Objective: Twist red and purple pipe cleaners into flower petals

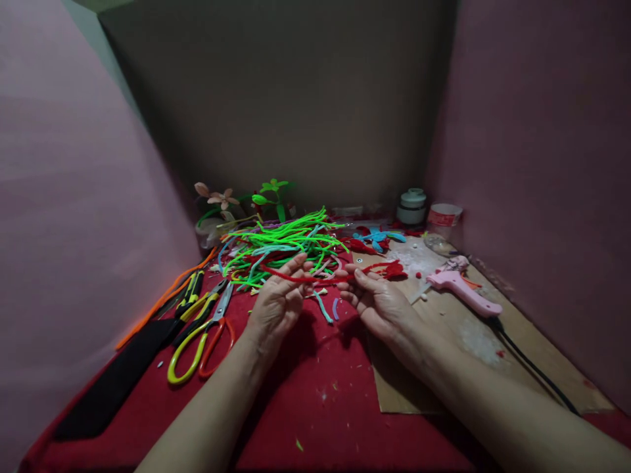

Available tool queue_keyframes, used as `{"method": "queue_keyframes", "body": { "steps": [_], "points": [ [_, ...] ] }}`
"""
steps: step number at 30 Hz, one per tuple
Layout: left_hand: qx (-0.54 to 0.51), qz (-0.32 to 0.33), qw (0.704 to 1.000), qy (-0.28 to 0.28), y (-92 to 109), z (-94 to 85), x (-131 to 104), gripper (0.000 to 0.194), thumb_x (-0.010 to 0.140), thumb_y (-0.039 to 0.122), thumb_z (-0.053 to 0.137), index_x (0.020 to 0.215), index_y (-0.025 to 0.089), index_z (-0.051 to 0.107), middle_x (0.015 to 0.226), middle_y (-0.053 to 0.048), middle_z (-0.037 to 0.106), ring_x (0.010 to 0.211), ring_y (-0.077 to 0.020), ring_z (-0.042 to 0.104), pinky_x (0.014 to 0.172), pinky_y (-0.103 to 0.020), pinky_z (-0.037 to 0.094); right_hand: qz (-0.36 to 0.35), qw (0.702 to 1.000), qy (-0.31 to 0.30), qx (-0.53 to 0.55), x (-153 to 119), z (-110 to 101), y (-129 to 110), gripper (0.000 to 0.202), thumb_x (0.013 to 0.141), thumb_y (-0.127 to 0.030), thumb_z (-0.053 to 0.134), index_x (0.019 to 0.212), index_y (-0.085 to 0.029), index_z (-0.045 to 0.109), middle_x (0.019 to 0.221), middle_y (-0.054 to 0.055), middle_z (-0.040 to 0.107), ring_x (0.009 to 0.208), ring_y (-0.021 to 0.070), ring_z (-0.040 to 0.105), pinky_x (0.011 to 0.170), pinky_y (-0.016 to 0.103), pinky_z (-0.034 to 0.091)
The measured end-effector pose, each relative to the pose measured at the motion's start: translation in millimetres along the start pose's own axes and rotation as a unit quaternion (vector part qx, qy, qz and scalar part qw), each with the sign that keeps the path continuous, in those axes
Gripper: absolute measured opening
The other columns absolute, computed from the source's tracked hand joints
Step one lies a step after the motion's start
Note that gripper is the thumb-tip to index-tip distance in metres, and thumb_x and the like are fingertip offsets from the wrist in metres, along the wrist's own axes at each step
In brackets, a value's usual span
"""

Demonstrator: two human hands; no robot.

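A red pipe cleaner (325,280) stretches between my two hands above the red cloth. My left hand (282,299) pinches it near its left part, palm turned up. My right hand (377,299) grips it between thumb and fingers on the right. Just beyond my right hand lies a red fuzzy piece (394,270) on the cardboard's far part. Behind my left hand spreads a pile of green pipe cleaners (296,231), mixed with pale blue and other colours. A short pale blue piece (323,307) rests between the hands on the cloth.
Scissors (190,358), pliers (210,305) and a black strip (118,381) lie left. On the right, a pink glue gun (466,293) with a black cable rests on cardboard (404,387). Fuzzy flowers (276,187), a jar (412,207) and a cup (444,215) stand behind.
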State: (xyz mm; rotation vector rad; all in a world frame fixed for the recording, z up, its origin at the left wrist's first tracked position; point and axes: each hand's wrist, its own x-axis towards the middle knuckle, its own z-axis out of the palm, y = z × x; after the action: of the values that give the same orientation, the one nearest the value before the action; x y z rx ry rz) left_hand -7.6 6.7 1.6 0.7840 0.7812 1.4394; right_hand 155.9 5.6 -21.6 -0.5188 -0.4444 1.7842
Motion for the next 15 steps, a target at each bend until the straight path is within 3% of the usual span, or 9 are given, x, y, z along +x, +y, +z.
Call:
{"method": "queue_keyframes", "body": {
  "steps": [6, 10, 15],
  "points": [
    [0.196, 0.038, 0.979, -0.046, -20, 1.7, -4, 0.022, 0.066, 0.014, 0.067, 0.087, 0.010, 0.066, 0.086, -0.008, 0.067, 0.068, -0.0123, 0.060, 0.063, -0.022, 0.048, 0.005, 1.000, -0.007, -0.006, 1, -2, 2, 0.011, 0.078, -0.009, 0.054, 0.079, -0.011, 0.066, 0.074, 0.007, 0.070, 0.060, 0.0119, 0.064, 0.060, 0.022, 0.052],
    [0.227, 0.040, 0.968, -0.100, -24, 2.8, -7, 0.024, 0.070, 0.019, 0.066, 0.093, 0.012, 0.066, 0.094, -0.009, 0.067, 0.075, -0.0148, 0.061, 0.065, -0.024, 0.047, 0.015, 1.000, -0.018, -0.012, 2, -4, 3, 0.010, 0.077, -0.010, 0.057, 0.081, -0.011, 0.065, 0.071, 0.006, 0.069, 0.058, 0.0122, 0.063, 0.061, 0.024, 0.052],
    [0.240, 0.096, 0.964, -0.065, -27, 2.9, -8, 0.015, 0.072, 0.024, 0.065, 0.083, 0.014, 0.066, 0.080, -0.005, 0.067, 0.063, -0.0112, 0.058, 0.060, -0.023, 0.046, 0.019, 0.999, -0.017, -0.042, 3, -6, 5, 0.005, 0.071, -0.012, 0.064, 0.074, -0.010, 0.066, 0.064, 0.005, 0.066, 0.053, 0.0106, 0.060, 0.053, 0.021, 0.048]
  ]
}}
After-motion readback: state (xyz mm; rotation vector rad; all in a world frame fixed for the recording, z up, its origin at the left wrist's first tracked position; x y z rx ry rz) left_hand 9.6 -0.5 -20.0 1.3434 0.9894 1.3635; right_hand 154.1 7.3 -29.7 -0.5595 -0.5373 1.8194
